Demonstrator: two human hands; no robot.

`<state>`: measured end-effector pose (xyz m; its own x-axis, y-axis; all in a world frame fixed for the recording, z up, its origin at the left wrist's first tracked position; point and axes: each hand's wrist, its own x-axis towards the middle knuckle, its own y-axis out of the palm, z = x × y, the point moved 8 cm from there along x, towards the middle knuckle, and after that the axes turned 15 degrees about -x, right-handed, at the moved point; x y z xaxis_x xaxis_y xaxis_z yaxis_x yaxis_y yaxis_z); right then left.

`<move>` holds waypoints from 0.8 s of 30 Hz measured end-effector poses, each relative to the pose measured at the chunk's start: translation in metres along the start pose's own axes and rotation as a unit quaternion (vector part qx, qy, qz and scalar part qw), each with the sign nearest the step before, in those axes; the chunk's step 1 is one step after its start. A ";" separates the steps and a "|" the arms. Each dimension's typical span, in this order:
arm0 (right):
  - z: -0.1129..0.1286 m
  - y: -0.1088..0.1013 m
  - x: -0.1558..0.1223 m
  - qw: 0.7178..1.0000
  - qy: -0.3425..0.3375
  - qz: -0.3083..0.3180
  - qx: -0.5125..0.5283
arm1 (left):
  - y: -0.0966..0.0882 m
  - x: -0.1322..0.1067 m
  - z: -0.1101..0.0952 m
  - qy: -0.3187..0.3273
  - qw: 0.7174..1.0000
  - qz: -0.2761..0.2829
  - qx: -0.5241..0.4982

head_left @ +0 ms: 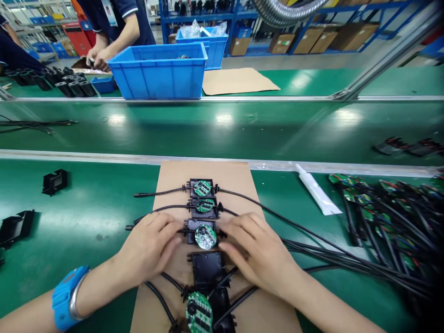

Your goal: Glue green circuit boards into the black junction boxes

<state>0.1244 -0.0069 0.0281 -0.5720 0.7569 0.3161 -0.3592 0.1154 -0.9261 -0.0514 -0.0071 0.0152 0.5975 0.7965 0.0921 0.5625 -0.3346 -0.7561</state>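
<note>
My left hand (152, 245) is closed around a black cable (129, 227) on the left side of the third black housing from the back. In that black housing (191, 237) lies a round green circuit board (206, 237), overlapping its front edge. At the housing's right side, my right hand (258, 252) pinches the other cable by its black grommet (222, 234). Behind it sit two housings with boards (202, 188) and cables on both sides. Closer to me is a bare black housing (208, 268), with another green board (199, 312) beside a partly covered housing.
Cardboard (204, 169) lies under the housings. On the right are a white tube (317, 189) and a heap of wired boards (381, 217). Loose black housings (54, 181) lie left. Beyond the belt stands a blue bin (159, 74), with a co-worker's hands (99, 58) beside it.
</note>
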 end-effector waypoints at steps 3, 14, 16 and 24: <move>0.035 -0.002 -0.008 0.996 -0.014 0.059 0.058 | 0.019 -0.017 -0.020 0.006 0.981 0.130 -0.143; 0.078 0.044 -0.042 0.993 0.052 0.104 0.018 | 0.044 -0.036 -0.017 0.029 0.969 0.160 -0.184; 0.074 0.029 -0.041 0.993 0.037 0.110 0.023 | 0.039 -0.034 -0.020 0.030 0.972 0.146 -0.184; 0.008 0.000 -0.033 0.978 0.027 0.181 0.097 | 0.026 -0.019 -0.022 0.020 0.990 0.022 -0.135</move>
<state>0.1374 -0.0372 0.0193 -0.6490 0.7597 -0.0412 -0.2769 -0.2863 -0.9173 -0.0355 -0.0417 0.0084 0.6439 0.7594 0.0928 0.6647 -0.4952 -0.5594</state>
